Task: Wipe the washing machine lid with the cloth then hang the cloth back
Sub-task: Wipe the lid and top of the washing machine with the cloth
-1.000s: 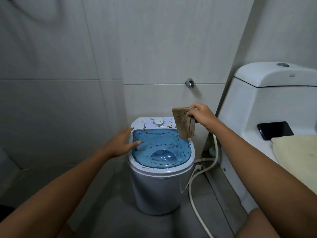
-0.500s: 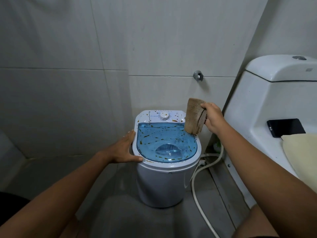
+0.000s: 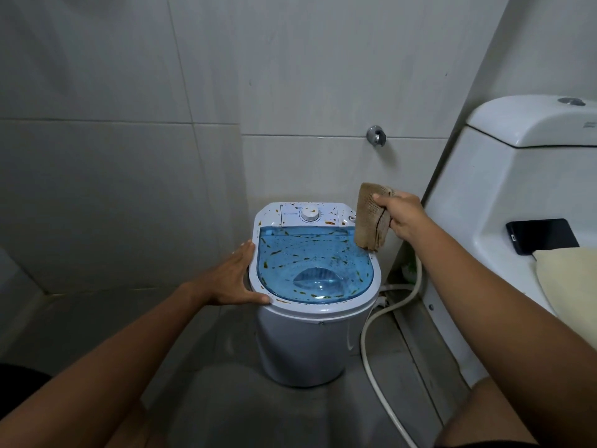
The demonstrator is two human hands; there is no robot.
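Cloth: brown, folded, hanging limp from the right hand point(image 3: 402, 218), its long axis near vertical. Cloth point(image 3: 370, 219) lower corner sits at the far right edge of the lid; whether it touches cannot be told.
Lid: blue, see-through, on top of the small white washer point(image 3: 303, 347), speckled all over with brown-orange spots. Lid point(image 3: 310, 253) runs longest from the dial panel at the back toward the person, with a round bulge near the front.
Right hand: closed on the cloth's upper part, thumb on one side and fingers on the other, held above and just right of the lid's back corner.
Left hand: open and flat, fingers spread, pressed to the washer's left rim, thumb along the front edge. Left hand point(image 3: 235, 279) holds nothing; it appears to steady the machine.
Direction: the dirty surface lies down and to the left of the cloth, and toward the person.
Nearer hand: the right one, already carrying the cloth at the lid's edge.
Next move, as judged: lower the cloth flat onto the lid, then sweep left and forward across it.
Progress: wiping looks not yet begun; spots cover the whole lid.
Hook point(image 3: 375, 136): on the wall above and behind the washer, a likely place to hang the cloth afterwards.
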